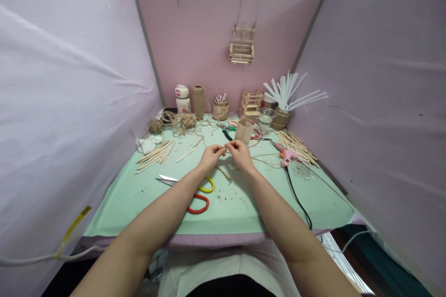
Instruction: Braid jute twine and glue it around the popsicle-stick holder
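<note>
Both of my hands meet above the middle of the mat, fingertips pinched close together. Between them is a thin strand of jute twine, mostly hidden by the fingers. My left hand (212, 155) is closed on it, and my right hand (239, 152) pinches it from the other side. A frayed end of twine (225, 174) lies below the hands, and looser strands (266, 161) run off to the right. Just behind my right hand stands a small cup of wooden craft sticks (244, 131). Scissors (198, 204) with red and yellow handles lie partly under my left forearm.
A pink glue gun (288, 156) with a black cord lies at right, near wooden sticks (298, 146). More sticks (156, 157) and tangled twine (183, 123) are at left. Along the back stand a jar (183, 102), a clear bowl (267, 116) and white glue sticks (285, 90).
</note>
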Demonstrator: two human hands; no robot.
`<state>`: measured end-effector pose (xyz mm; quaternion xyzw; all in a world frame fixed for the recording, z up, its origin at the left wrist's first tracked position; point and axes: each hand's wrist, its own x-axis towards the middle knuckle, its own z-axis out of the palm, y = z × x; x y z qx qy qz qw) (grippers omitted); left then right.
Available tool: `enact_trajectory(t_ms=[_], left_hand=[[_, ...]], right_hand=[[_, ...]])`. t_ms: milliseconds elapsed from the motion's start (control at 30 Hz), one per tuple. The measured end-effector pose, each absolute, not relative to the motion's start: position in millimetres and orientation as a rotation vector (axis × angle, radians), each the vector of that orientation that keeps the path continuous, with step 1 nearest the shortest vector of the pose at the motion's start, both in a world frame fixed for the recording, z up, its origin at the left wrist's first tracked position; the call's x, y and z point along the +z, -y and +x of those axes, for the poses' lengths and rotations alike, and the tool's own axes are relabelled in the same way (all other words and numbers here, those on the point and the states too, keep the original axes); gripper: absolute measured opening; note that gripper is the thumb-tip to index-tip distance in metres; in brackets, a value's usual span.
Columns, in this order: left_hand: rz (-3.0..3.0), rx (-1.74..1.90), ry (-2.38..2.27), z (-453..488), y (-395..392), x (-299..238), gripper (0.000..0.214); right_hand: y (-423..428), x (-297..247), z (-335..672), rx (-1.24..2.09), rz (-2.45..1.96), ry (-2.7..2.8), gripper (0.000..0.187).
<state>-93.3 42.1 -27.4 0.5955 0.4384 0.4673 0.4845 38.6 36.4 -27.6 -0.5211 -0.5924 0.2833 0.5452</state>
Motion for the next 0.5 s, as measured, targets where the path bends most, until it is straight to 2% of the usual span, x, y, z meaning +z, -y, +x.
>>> enact_trajectory(t_ms=[233, 500], left_hand=[[1.71, 1.002, -1.034, -86.8, -35.5, -21.2, 0.022], [1.57, 1.11, -0.99, -89.6, -34.2, -19.1, 0.022]], right_hand=[[-47.0, -35.5, 42.8, 0.609, -1.417, 1.077, 0.017], [-42.1, -22.1, 48.4, 1.025, -1.164, 0.923, 0.024]])
